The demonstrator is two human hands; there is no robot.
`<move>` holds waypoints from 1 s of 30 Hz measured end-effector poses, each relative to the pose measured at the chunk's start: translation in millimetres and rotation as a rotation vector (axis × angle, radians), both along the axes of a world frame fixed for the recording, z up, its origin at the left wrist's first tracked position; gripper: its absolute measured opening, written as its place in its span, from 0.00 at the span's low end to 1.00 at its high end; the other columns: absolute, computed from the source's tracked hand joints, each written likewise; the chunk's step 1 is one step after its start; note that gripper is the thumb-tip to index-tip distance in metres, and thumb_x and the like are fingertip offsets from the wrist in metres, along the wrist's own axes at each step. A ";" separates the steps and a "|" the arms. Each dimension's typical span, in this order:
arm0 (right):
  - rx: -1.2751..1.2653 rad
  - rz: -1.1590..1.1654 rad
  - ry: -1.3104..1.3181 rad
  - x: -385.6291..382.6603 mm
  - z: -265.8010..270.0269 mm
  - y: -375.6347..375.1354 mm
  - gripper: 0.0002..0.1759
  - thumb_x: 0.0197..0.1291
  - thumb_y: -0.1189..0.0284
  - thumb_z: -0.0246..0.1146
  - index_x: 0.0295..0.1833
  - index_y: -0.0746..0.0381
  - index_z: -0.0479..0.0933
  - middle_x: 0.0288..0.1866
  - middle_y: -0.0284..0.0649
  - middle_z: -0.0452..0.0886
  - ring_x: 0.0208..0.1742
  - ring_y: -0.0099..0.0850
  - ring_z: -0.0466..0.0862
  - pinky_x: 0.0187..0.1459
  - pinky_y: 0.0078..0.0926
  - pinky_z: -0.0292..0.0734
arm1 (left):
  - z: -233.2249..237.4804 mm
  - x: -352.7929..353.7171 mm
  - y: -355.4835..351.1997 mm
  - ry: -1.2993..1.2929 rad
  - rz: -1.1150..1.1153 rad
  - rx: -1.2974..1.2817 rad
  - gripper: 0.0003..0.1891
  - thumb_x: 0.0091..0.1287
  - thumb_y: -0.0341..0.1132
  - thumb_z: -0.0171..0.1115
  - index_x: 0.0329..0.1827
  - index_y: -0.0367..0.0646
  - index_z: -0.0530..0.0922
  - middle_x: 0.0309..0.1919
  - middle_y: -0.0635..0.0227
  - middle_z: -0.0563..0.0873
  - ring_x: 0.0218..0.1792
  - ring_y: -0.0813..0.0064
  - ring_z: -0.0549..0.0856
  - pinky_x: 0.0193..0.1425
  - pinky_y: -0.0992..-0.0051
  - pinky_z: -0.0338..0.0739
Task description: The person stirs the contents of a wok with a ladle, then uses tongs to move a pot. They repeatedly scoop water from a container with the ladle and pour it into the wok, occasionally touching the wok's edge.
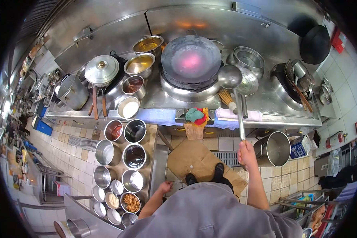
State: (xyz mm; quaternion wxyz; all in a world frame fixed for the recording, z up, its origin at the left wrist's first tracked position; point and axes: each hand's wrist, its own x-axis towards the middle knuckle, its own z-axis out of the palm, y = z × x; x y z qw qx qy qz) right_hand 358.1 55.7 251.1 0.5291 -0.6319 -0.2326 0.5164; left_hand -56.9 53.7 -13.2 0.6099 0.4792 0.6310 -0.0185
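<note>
My right hand is closed around the handle of a long steel ladle. The ladle's bowl is raised at the right side of a large wok, which sits on the burner with a pinkish-red glow in its middle. Beside the ladle lies a perforated skimmer, and a bamboo brush is just left of the ladle's handle. My left hand hangs low near the side counter, fingers curled, with nothing visible in it.
Several steel pots of sauces and seasonings stand on the side counter at left. Bowls of yellow liquid flank the wok. A lidded pot is further left. Right of my legs stands a deep pot; cardboard covers the floor.
</note>
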 end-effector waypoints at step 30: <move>0.214 -0.224 0.375 228.4 -26.6 2.4 0.06 0.60 0.72 0.50 0.43 0.54 0.64 0.16 0.29 0.60 0.11 0.17 0.59 0.11 0.16 0.57 | 54.2 198.4 34.8 0.295 -0.610 0.241 0.12 0.55 0.41 0.51 0.36 0.46 0.77 0.33 0.61 0.79 0.42 0.62 0.79 0.40 0.64 0.76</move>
